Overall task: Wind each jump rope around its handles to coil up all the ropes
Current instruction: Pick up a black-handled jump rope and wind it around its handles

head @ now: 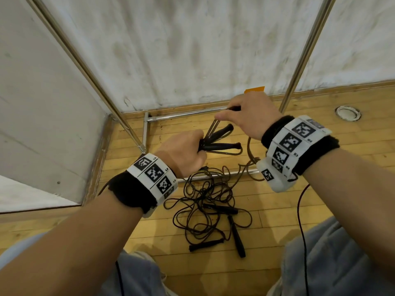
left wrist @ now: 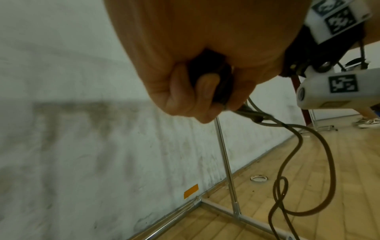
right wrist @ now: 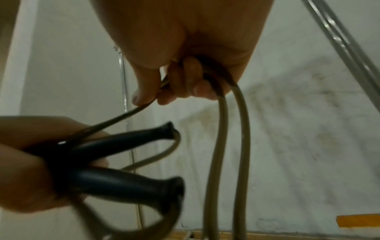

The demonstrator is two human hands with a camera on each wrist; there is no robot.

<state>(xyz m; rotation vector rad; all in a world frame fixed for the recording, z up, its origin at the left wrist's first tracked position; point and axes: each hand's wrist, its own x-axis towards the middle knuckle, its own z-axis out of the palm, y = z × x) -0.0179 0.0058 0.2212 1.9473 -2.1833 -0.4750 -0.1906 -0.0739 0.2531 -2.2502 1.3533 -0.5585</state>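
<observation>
Head view looking down from above at both hands and floor. Wrist views sitting close under each palm, facing along fingers toward wall (left wrist: 82, 146). Sharing orange tape (right wrist: 357, 220), metal frame (left wrist: 226, 162), held rope (right wrist: 232, 146).

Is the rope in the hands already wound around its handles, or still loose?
Mostly loose. The left hand grips both handles together; the right hand holds the rope, which hangs down in long slack strands.

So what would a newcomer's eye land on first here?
Mid-frame, the left hand grips two black handles splayed in a V, while the right hand pinches that rope's cord just above. Below, a tangled pile of ropes lies on the wooden floor.
</observation>
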